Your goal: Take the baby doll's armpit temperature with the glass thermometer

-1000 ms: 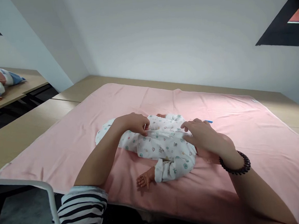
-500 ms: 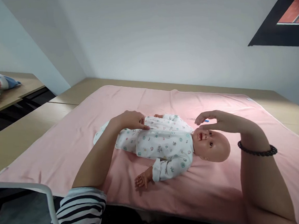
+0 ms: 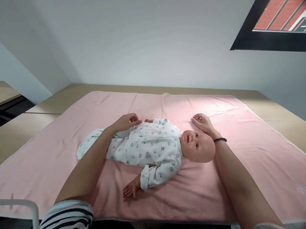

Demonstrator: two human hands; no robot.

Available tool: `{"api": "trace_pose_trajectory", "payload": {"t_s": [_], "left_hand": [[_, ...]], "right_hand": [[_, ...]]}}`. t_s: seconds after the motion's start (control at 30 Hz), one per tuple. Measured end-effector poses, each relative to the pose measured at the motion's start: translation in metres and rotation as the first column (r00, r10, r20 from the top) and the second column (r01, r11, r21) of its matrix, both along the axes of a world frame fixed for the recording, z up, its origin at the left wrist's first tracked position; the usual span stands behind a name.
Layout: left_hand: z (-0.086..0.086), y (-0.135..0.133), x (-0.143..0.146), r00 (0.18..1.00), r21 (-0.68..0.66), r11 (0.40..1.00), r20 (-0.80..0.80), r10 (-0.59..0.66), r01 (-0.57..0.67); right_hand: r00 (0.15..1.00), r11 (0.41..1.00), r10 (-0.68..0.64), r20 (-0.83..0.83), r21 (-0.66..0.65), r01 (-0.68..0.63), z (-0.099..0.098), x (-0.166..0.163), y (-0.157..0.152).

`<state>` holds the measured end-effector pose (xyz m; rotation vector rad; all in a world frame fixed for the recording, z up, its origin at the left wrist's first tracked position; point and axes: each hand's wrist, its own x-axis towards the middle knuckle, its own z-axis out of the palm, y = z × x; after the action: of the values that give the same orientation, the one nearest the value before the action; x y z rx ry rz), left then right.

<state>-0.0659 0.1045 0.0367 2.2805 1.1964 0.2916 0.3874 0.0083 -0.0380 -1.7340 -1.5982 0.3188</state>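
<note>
A baby doll (image 3: 151,146) in a white, printed sleepsuit lies on its back on a pink blanket (image 3: 201,195), its head to the right. My left hand (image 3: 127,122) hovers at or rests on the far side of the sleepsuit, around the doll's waist. Its fingers are loosely curled, with a gap between them and the thumb, and nothing shows in them. Beyond the doll's head, my right hand (image 3: 202,122) pinches the blue end of a thin, clear stick that looks like a thermometer (image 3: 184,121). The stick points left, low over the blanket.
Under the blanket stands a light wooden table (image 3: 44,117) against a pale wall. A white curved rail (image 3: 35,215) is at the lower left. Another table (image 3: 0,91) stands at the far left. A dark-framed window (image 3: 271,38) is at the upper right.
My right hand has moved from above the doll's face to beyond its head and closed on the stick's blue end. My left hand has shifted toward the sleepsuit's far edge. The view has turned right.
</note>
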Motion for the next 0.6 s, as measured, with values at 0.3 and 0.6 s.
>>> {"api": "trace_pose_trajectory", "payload": {"t_s": [0.3, 0.6], "left_hand": [[-0.029, 0.001, 0.012, 0.967, 0.085, 0.976, -0.146, 0.209, -0.198], [-0.036, 0.003, 0.013, 0.963, 0.153, 0.973, -0.183, 0.199, -0.172]], "right_hand": [[0.997, 0.998, 0.042, 0.068, 0.050, -0.046, -0.016, 0.013, 0.010], [1.000, 0.999, -0.004, 0.019, 0.048, 0.003, -0.019, 0.015, 0.008]]}}
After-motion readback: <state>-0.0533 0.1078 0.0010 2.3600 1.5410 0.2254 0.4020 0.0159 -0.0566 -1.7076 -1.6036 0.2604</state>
